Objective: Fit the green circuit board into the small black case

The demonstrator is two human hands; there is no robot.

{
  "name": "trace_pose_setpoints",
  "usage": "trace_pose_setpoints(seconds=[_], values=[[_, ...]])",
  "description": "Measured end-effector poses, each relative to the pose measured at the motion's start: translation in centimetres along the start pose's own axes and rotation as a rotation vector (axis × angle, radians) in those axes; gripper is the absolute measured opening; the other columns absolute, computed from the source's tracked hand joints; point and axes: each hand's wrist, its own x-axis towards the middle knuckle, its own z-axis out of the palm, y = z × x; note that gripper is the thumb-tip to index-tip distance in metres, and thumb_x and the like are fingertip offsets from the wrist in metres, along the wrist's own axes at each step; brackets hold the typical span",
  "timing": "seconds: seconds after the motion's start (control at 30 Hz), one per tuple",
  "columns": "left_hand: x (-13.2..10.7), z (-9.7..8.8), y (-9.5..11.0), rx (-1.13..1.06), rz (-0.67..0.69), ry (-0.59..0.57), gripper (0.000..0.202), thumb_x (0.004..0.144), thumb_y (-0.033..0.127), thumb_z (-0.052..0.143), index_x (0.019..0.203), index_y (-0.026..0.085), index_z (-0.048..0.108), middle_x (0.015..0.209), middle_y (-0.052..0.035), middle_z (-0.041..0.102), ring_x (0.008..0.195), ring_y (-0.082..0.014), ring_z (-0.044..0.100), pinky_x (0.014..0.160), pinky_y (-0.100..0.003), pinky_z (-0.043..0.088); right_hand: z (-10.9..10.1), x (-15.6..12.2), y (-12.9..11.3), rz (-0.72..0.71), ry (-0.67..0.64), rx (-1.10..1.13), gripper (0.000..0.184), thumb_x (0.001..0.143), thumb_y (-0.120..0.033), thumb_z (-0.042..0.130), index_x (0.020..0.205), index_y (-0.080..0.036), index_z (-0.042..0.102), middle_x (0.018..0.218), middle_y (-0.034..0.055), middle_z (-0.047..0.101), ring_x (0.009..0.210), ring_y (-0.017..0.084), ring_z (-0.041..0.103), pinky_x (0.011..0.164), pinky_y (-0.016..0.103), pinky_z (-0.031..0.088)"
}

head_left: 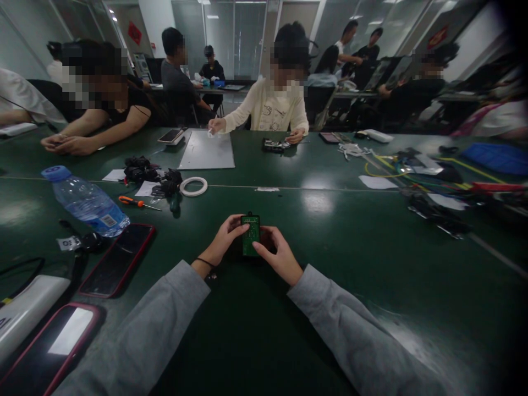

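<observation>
Between my hands is a green circuit board [251,237] seated in a small black case, its face turned up toward me. My left hand [226,235] grips the left side, with the thumb lying over the board's upper part. On the right side, my right hand [279,253] closes round the case, its thumb pressing near the board's right edge. The fingers beneath the case are mostly hidden. Both hands are just above or on the dark green table [355,264]; I cannot tell which.
Left of me are a water bottle [88,201] lying tilted, an orange screwdriver [138,202], a red-cased phone [119,261] and a second phone [53,346]. A tape roll [193,187] lies ahead. Tangled wires [424,170] spread at right. Across the table, a person [276,99] handles a black device.
</observation>
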Motion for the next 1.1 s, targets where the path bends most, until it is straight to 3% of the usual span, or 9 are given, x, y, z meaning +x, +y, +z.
trace_pose_setpoints(seconds=[0.5,0.87,0.97,1.1], values=[[-0.3,0.3,0.0,-0.031,0.005,0.044,0.036,0.076,0.031,0.068,0.107,0.017,0.056,0.106,-0.0063,0.062,0.1,-0.0195,0.057,0.092,-0.034,0.041,0.1,0.0,0.1,0.015,-0.017,0.031,0.046,0.083,-0.043,0.062,0.12,-0.02,0.047,0.109,0.0067,0.058,0.095,0.019,0.059,0.084,0.037,0.05],[-0.3,0.6,0.2,-0.038,-0.001,0.111,0.039,0.073,0.032,0.07,0.107,0.016,0.058,0.11,-0.0087,0.063,0.106,-0.0225,0.057,0.096,-0.037,0.042,0.4,0.0,0.3,-0.047,-0.062,0.077,0.059,0.079,-0.038,0.068,0.128,-0.021,0.041,0.123,0.0091,0.054,0.109,0.02,0.056,0.095,0.041,0.047],[0.0,0.6,-0.1,-0.019,0.005,0.123,0.039,0.073,0.032,0.07,0.107,0.016,0.059,0.111,-0.0096,0.064,0.107,-0.0228,0.058,0.097,-0.038,0.041,0.5,-0.1,0.2,-0.037,-0.029,0.084,0.058,0.079,-0.038,0.067,0.128,-0.02,0.041,0.122,0.009,0.054,0.109,0.021,0.056,0.095,0.041,0.048],[0.4,1.2,-0.7,0.003,0.08,0.198,0.039,0.073,0.033,0.07,0.106,0.015,0.062,0.114,-0.0108,0.064,0.11,-0.0229,0.057,0.101,-0.039,0.039,0.5,0.0,0.1,-0.052,0.119,0.066,0.057,0.081,-0.038,0.064,0.128,-0.018,0.04,0.121,0.0102,0.053,0.109,0.021,0.055,0.095,0.04,0.048]])
